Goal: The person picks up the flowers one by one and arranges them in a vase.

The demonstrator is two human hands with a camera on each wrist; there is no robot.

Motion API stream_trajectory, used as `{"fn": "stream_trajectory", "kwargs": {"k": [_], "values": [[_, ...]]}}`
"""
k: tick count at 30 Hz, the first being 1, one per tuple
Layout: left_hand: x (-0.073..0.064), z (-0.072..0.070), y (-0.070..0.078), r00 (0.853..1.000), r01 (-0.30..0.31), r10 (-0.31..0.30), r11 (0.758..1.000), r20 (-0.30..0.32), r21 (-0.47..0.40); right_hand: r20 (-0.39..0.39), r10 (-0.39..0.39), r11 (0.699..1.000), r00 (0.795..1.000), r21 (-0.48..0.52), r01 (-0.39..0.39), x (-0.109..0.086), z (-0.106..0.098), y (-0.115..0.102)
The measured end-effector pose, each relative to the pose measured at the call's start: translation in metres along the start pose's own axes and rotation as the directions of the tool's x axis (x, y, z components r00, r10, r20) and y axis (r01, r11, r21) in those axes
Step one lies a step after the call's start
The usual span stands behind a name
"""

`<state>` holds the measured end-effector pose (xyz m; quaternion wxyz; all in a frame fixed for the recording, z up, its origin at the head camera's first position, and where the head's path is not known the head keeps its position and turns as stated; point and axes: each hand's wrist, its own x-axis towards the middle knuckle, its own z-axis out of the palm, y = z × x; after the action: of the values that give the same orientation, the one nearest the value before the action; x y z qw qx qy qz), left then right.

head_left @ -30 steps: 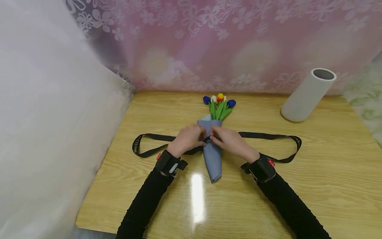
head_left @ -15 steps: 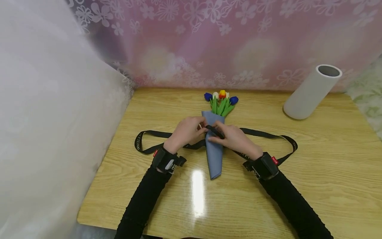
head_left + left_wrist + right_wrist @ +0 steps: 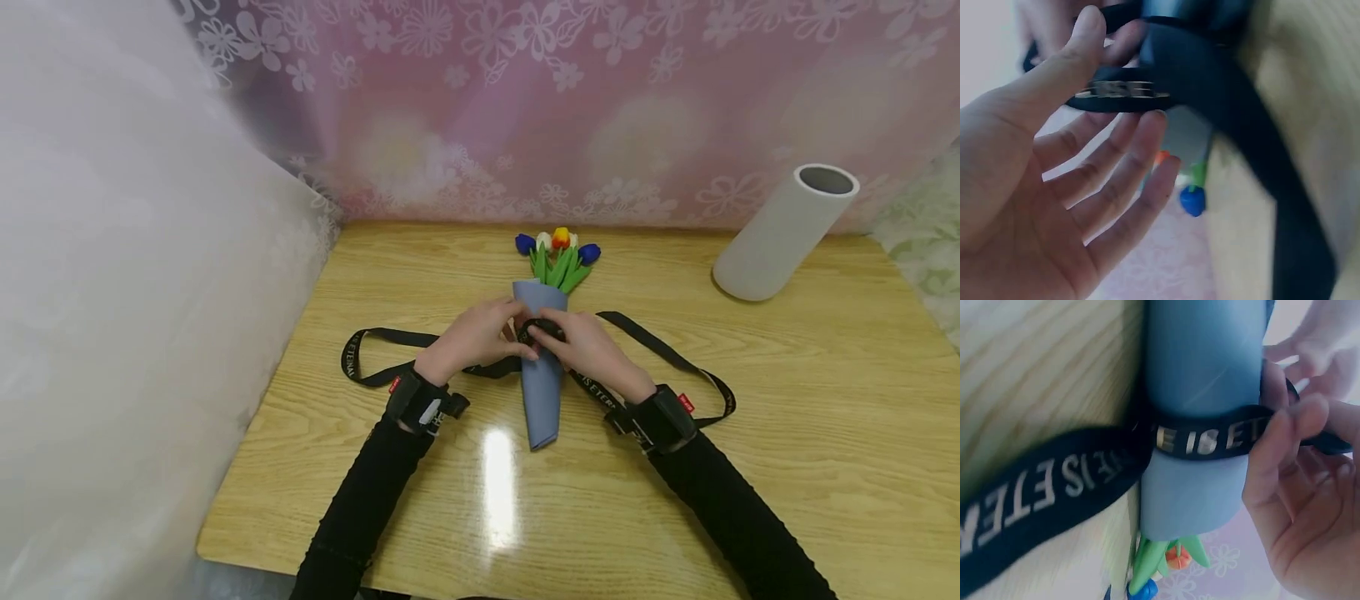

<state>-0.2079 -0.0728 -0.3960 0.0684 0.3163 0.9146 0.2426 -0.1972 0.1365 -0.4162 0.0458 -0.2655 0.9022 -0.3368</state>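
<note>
A bouquet of tulips (image 3: 557, 265) in blue-grey wrapping paper (image 3: 542, 400) lies on the table, blooms towards the back. A black ribbon (image 3: 667, 350) with printed letters runs round the paper and trails in loops to both sides. My right hand (image 3: 592, 350) pinches the ribbon between thumb and fingers over the paper; in the right wrist view the ribbon (image 3: 1207, 434) crosses the wrap flat. Beside it, my left hand (image 3: 476, 337) has its fingers spread, and in the left wrist view the ribbon (image 3: 1122, 90) passes between thumb and fingers, apparently touching the fingertips.
A white cylindrical vase (image 3: 783, 233) stands at the back right of the wooden table (image 3: 300, 492). A pink floral curtain (image 3: 480, 117) hangs behind, and a white sheet (image 3: 135, 292) borders the left side.
The ribbon piece between the hands has gone from a straight strip to a curved loop. The right-hand ribbon loop has shifted inwards. My left hand's fingers have moved slightly right.
</note>
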Motion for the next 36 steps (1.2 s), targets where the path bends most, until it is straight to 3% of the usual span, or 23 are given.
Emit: {"fn": "stream_trajectory", "kwargs": {"k": [5, 11, 15, 19, 23, 27, 29, 31, 34, 36], "values": [[0.004, 0.009, -0.007, 0.998, -0.006, 0.004, 0.999, 0.06, 0.035, 0.035, 0.029, 0.987, 0.999, 0.159, -0.034, -0.002, -0.004, 0.0], [0.004, 0.006, -0.01, 0.995, 0.032, -0.036, 0.998, 0.09, 0.045, -0.032, 0.08, 0.965, 0.996, 0.254, -0.07, -0.002, -0.011, 0.0], [0.002, -0.003, -0.006, 0.999, 0.05, -0.049, 0.997, -0.01, 0.056, 0.003, 0.104, 0.974, 0.995, 0.204, -0.102, -0.001, -0.012, 0.002], [-0.001, -0.011, 0.002, 0.99, 0.018, -0.008, 0.998, -0.143, 0.066, 0.063, 0.047, 0.993, 0.997, 0.104, -0.054, 0.001, -0.007, 0.002], [-0.004, -0.016, 0.011, 0.966, -0.03, 0.046, 0.997, -0.255, 0.065, 0.085, 0.02, 0.997, 0.996, 0.067, -0.025, 0.003, 0.0, 0.003], [-0.005, -0.018, 0.015, 0.937, -0.09, 0.094, 0.996, -0.337, 0.028, 0.116, 0.058, 0.992, 0.992, 0.102, -0.07, 0.003, 0.003, 0.003], [-0.004, -0.019, 0.015, 0.941, -0.104, 0.101, 0.995, -0.324, 0.006, 0.118, 0.083, 0.989, 0.989, 0.115, -0.097, 0.003, 0.003, 0.003], [-0.004, -0.019, 0.013, 0.956, -0.086, 0.08, 0.996, -0.282, -0.008, 0.11, 0.104, 0.985, 0.988, 0.126, -0.118, 0.003, 0.003, 0.003], [-0.005, -0.017, 0.008, 0.983, -0.009, 0.007, 1.0, -0.183, -0.012, 0.092, 0.12, 0.981, 0.989, 0.143, -0.132, 0.001, 0.001, 0.002], [-0.005, -0.014, 0.004, 0.992, 0.036, -0.035, 0.999, -0.118, 0.007, 0.078, 0.128, 0.977, 0.989, 0.161, -0.139, 0.0, 0.001, 0.002]]}}
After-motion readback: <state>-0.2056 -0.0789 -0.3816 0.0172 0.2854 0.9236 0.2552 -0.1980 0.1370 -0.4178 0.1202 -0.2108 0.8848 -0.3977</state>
